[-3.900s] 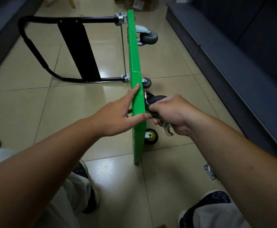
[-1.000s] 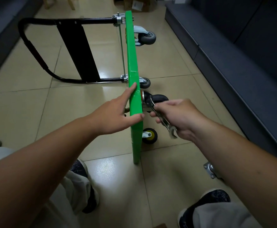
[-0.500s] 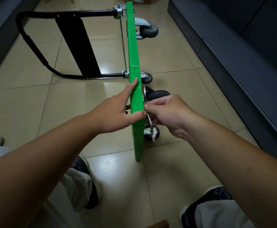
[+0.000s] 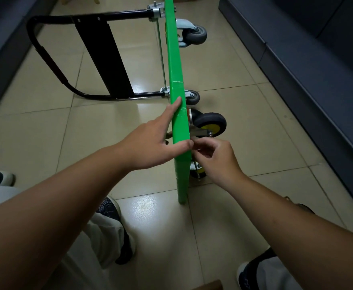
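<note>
Green cart deck (image 4: 176, 59) stands on its long edge on the tiled floor (image 4: 223, 206), wheels facing right, black folding handle (image 4: 45, 57) lying out flat to the left; my left hand (image 4: 150, 147) is released and flat against it, fingers straight up the left face, thumb laid across the top edge, bracing only; my right hand (image 4: 215, 162) is curled, grasping a slim metal tool (image 4: 196, 165), of which only a short shank shows beneath the palm; thumb and forefinger meet close against the underside, just below the black caster with the yellow hub (image 4: 210, 124); what they pinch there is hidden. Handling, judged: deck is stiff and fairly heavy, balanced on a narrow edge, so it will tip toward the wheel side if the brace lets go; its wrapped skin looks smooth, likely slippery to a flat palm; best hold is over the top edge near the work, or on the handle tube. Caster swivels freely, poor thing to grip; take its fixed plate instead. Second yellow-hubbed caster (image 4: 199, 171) sits low by the floor; two grey casters (image 4: 194, 35) further off. Containers: none shows near the work, so any freed fastener would go to the floor and may roll.
</note>
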`<state>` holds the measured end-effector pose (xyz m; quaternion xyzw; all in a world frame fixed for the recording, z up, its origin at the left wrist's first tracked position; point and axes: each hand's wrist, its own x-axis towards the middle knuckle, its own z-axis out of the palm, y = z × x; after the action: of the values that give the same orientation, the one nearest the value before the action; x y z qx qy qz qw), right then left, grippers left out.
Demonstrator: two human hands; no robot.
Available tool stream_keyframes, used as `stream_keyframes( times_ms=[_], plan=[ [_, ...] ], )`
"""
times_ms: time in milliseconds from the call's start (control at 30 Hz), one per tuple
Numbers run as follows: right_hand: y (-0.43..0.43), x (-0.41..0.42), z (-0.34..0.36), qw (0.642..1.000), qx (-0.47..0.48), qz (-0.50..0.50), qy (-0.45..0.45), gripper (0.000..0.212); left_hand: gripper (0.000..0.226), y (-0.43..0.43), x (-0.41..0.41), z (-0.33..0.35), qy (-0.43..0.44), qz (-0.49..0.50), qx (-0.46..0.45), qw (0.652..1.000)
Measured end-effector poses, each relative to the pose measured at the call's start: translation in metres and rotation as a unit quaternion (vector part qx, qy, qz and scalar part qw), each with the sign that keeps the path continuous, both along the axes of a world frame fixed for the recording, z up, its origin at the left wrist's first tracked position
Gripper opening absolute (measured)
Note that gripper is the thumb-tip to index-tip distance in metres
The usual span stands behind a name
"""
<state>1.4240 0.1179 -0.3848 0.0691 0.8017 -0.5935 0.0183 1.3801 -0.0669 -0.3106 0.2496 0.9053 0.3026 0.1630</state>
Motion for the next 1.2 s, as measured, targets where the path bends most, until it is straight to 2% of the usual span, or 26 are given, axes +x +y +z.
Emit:
stream_keyframes(
  times_ms=[67, 167, 233, 300, 467, 633, 767, 933, 1000, 1133, 1200],
  plan=[
    [0.008, 0.009, -0.009, 0.998, 0.038, 0.008, -0.048, 0.025, 0.103, 0.000, 0.000, 0.000, -0.002, 0.000, -0.003, 1.000],
    [0.023, 0.028, -0.021, 0.977, 0.086, -0.053, -0.188, 0.011, 0.099, 0.001, 0.000, 0.000, -0.001, 0.003, -0.003, 1.000],
    [0.028, 0.033, -0.013, 0.953, 0.068, -0.106, -0.274, 0.013, 0.095, 0.001, 0.000, 0.000, -0.006, 0.003, 0.000, 1.000],
    [0.027, 0.029, 0.006, 0.945, 0.032, -0.133, -0.298, 0.012, 0.095, 0.001, 0.000, 0.000, -0.003, 0.001, -0.001, 1.000],
    [0.014, 0.002, 0.063, 0.963, -0.061, -0.120, -0.233, 0.010, 0.096, -0.003, 0.000, 0.000, -0.012, 0.000, 0.009, 1.000],
    [-0.001, -0.019, 0.092, 0.969, -0.102, -0.074, -0.211, 0.013, 0.104, -0.001, -0.002, 0.000, -0.011, -0.003, -0.004, 1.000],
    [-0.005, -0.022, 0.097, 0.969, -0.097, -0.030, -0.227, 0.014, 0.108, -0.002, -0.003, 0.000, -0.014, -0.003, -0.012, 1.000],
    [-0.003, -0.016, 0.083, 0.979, -0.093, -0.011, -0.183, 0.010, 0.107, -0.002, -0.003, -0.001, -0.009, 0.004, -0.017, 1.000],
    [-0.003, -0.007, 0.071, 0.985, -0.087, -0.011, -0.147, 0.014, 0.105, -0.002, -0.002, -0.001, -0.004, 0.004, -0.015, 1.000],
    [-0.003, 0.005, 0.033, 1.000, 0.003, 0.008, -0.012, 0.025, 0.103, -0.002, 0.000, 0.000, -0.006, 0.001, -0.005, 1.000],
    [-0.004, 0.006, 0.012, 1.000, 0.001, -0.006, 0.028, 0.030, 0.103, -0.002, 0.000, 0.000, -0.003, 0.003, -0.006, 1.000]
  ],
)
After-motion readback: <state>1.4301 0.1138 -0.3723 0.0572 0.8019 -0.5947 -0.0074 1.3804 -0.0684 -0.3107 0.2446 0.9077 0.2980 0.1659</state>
